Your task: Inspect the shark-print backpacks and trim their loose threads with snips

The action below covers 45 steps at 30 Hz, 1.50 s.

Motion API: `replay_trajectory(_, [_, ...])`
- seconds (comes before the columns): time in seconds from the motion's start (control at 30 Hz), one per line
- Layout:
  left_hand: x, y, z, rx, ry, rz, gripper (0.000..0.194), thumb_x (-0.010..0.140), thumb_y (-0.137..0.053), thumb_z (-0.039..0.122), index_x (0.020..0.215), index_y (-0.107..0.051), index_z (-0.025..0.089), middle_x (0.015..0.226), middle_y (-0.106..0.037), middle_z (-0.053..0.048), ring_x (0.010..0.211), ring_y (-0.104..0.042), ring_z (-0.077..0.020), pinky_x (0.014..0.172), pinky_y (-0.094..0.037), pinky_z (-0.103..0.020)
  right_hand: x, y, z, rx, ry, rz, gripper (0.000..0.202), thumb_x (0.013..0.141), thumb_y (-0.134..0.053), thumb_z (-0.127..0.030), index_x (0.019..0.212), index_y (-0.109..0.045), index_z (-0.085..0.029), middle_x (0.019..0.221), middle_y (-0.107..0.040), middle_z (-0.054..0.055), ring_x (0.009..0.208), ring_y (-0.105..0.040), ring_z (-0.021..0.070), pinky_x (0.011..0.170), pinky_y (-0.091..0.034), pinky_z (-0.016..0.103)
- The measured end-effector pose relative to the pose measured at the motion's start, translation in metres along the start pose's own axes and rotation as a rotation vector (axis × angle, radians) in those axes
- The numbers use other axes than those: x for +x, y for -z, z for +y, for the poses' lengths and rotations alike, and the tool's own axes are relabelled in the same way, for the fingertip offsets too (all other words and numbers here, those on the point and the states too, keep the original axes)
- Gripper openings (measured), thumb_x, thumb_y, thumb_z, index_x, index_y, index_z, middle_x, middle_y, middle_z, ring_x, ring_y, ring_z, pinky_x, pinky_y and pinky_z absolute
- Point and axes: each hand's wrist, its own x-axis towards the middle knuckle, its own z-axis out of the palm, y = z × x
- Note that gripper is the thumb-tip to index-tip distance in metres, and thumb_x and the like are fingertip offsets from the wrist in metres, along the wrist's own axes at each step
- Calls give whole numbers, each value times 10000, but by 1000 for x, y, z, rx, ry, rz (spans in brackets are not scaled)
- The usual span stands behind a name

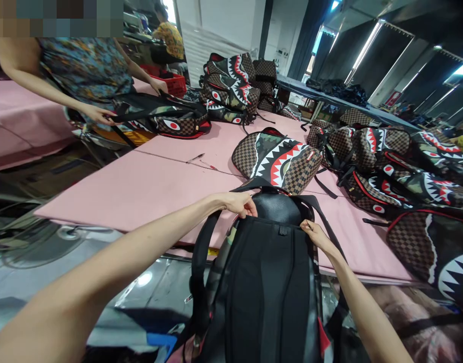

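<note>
A backpack (271, 282) hangs over the near table edge, its black padded back panel facing me and its shoulder straps spread to both sides. My left hand (241, 204) pinches the upper left corner of that panel. At the upper right corner, the fingers of my right hand (313, 233) are closed on the panel's edge. Between my hands, above the panel, shows a shiny black part (278, 207) of the bag. Just beyond it a checkered backpack with a shark-mouth print (278, 159) lies on the pink table (114, 186).
Several printed backpacks (371, 146) are heaped along the right side, and more are stacked (231, 85) at the back. Across the table a co-worker (87, 75) handles another backpack (167, 118). A pen-like tool (195, 158) lies on the pink surface. A red crate (173, 84) stands behind.
</note>
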Motion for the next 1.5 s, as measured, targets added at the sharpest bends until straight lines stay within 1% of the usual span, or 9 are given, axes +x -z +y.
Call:
replay_trajectory(0.2, [-3,2,4,42,33,-2,463,486,-440,23,863,-684,138,726,-686,6,724,-607,-122,647,-452,-182,-4,2,-4,-34,45,1,228,798,-371,-375,651,-334,-205,645,-330,-37,606,-331,121,585,-277,244])
replay_trajectory(0.4, [12,0,23,214,108,10,220,570,-530,120,706,-701,140,635,-663,-4,608,-554,-106,575,-420,-170,1,-3,-40,-117,144,-82,204,805,-414,-251,612,-388,-188,627,-414,-27,618,-400,126,603,-287,246])
replay_trajectory(0.63, [45,-33,53,319,195,3,295,719,-538,396,736,-703,153,553,-604,-10,474,-498,-94,481,-410,-189,-18,-30,-84,-464,454,5,229,675,-385,2,732,-527,-168,690,-535,25,673,-450,154,612,-306,256])
replay_trajectory(0.83, [59,-68,57,453,296,189,191,668,-589,296,634,-663,123,475,-570,-40,434,-519,-131,478,-412,-224,-55,-41,-114,-662,643,-50,154,796,-434,-83,728,-542,-170,687,-544,36,668,-431,168,552,-294,274])
replay_trajectory(1.03, [29,-89,52,479,142,293,230,807,-448,223,647,-593,143,584,-617,-28,564,-578,-121,565,-407,-194,-91,-23,-106,-785,600,-37,200,845,-409,-53,888,-574,-157,773,-554,52,724,-431,183,597,-349,289])
replay_trajectory(1.13, [-2,-114,43,490,57,357,307,887,-351,268,693,-564,160,653,-609,-12,613,-562,-120,615,-390,-214,-118,-19,-85,-779,578,-14,362,818,-360,14,1085,-545,-146,889,-576,71,824,-463,194,710,-399,307])
replay_trajectory(1.23, [-24,-158,23,585,-81,434,300,911,-341,280,746,-560,160,698,-591,-23,630,-539,-143,622,-378,-255,-148,-32,-61,-706,546,-29,434,826,-345,12,1190,-505,-163,943,-579,67,882,-484,189,810,-412,333])
replay_trajectory(1.37, [-39,-226,-14,852,-408,562,210,884,-390,171,846,-595,148,785,-612,-57,726,-545,-181,695,-403,-303,-181,-57,-34,-637,449,-63,518,800,-370,10,1267,-462,-193,1039,-590,59,964,-491,198,854,-424,360])
replay_trajectory(1.5, [-46,-264,-34,919,-474,634,259,822,-386,53,949,-594,141,815,-603,-66,747,-536,-174,716,-420,-311,-196,-62,-30,-549,447,-11,558,775,-339,46,1254,-482,-203,1110,-594,73,1014,-498,201,881,-418,378])
